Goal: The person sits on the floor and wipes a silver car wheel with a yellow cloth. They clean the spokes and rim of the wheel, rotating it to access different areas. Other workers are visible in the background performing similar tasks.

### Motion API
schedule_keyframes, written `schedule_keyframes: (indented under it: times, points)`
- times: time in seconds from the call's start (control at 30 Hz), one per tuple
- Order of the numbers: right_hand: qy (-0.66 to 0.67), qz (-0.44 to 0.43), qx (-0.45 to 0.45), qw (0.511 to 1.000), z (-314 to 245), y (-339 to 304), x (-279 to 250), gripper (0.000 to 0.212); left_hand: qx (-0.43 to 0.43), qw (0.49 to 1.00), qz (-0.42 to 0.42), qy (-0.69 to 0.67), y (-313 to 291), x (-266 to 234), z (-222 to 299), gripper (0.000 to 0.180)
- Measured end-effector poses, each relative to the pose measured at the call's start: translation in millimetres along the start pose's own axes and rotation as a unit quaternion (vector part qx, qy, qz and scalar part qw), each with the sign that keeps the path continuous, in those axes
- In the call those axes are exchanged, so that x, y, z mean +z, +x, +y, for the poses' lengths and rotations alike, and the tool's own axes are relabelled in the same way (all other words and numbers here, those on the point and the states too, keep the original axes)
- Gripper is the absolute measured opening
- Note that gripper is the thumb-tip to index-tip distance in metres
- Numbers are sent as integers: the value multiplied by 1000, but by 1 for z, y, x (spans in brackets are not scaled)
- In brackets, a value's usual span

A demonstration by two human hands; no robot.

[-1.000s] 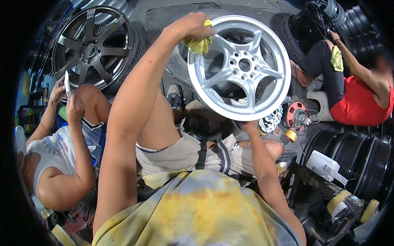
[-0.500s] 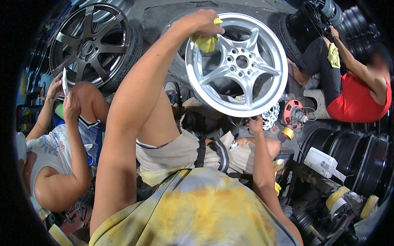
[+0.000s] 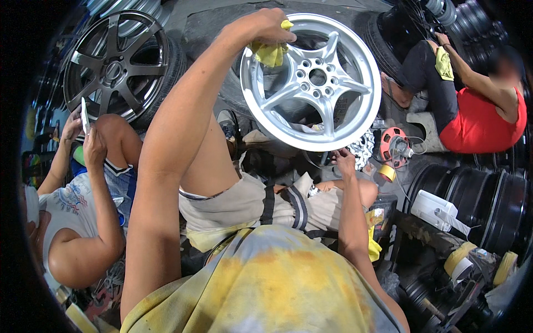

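On the far left, a seated co-worker (image 3: pixel 78 233) in a white sleeveless top holds a flat white object (image 3: pixel 84 116) in front of a dark spoked wheel (image 3: pixel 114 70). Toward the middle, the left hand (image 3: pixel 272 28) is closed around a yellow cloth (image 3: pixel 270 54) at the upper-left rim of a silver wheel (image 3: pixel 307 77), which faces the person beyond their bent legs; the right hand (image 3: pixel 345 162) has bent fingers by its lower edge, gripping or not I cannot tell. Further right come a red reel (image 3: pixel 386 136), a co-worker in a red top (image 3: pixel 483 127) and black wheels (image 3: pixel 478 195).
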State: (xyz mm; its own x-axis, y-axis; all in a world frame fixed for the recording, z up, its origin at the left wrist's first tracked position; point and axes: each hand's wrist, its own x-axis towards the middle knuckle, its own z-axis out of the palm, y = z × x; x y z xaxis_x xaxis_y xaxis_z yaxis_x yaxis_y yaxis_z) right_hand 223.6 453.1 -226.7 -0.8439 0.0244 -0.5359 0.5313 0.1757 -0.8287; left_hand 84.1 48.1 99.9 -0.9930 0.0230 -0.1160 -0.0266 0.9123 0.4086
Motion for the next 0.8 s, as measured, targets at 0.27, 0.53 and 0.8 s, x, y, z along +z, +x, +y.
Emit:
schedule_keyframes:
  times: [0.27,0.53,0.8]
  points:
    - [-83,72,-86,990,26,18,-5,8,29,999,24,29,-2,6,-6,45]
    - [-190,92,-201,957,-4,-13,-6,13,30,999,21,19,1,7,5,42]
    - [-67,33,-230,970,-85,-86,-30,21,23,1000,-16,1,6,8,-5,48]
